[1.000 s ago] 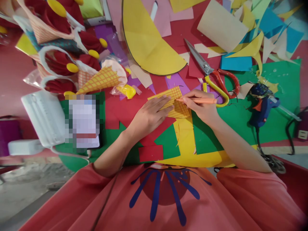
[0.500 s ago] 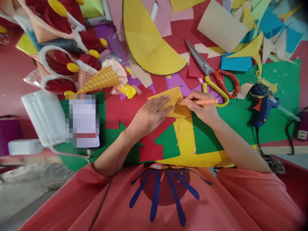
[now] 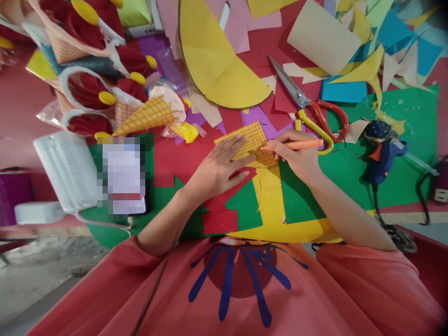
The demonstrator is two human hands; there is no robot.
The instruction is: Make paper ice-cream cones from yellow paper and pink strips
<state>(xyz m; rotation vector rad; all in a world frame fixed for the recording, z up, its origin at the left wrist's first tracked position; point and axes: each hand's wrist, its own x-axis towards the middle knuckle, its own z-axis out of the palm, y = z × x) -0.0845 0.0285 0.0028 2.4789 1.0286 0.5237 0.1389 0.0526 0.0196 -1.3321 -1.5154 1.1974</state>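
A yellow paper piece (image 3: 254,133) with an orange grid of lines lies in front of me, over red, purple and yellow paper. My left hand (image 3: 224,165) rests flat across its left part, fingers spread. In my right hand (image 3: 296,156) is an orange marker (image 3: 297,144), pinched between thumb and fingers, its tip at the right side of the gridded paper. Just beyond that hand lie large scissors (image 3: 304,102) with one red and one yellow handle. A yellow grid-patterned paper cone (image 3: 149,114) with a whitish top lies to the left.
Several paper cones with dark red filling (image 3: 84,88) crowd the upper left. A phone (image 3: 128,175) on a cable and a white box-shaped device (image 3: 66,170) sit at left. A blue glue gun (image 3: 381,158) lies right. A large yellow paper shape (image 3: 220,65) and paper scraps (image 3: 395,37) fill the back.
My left hand's fingers have spread wider on the gridded paper, which has turned slightly. My right hand has shifted a little to the right, with the marker still in it.
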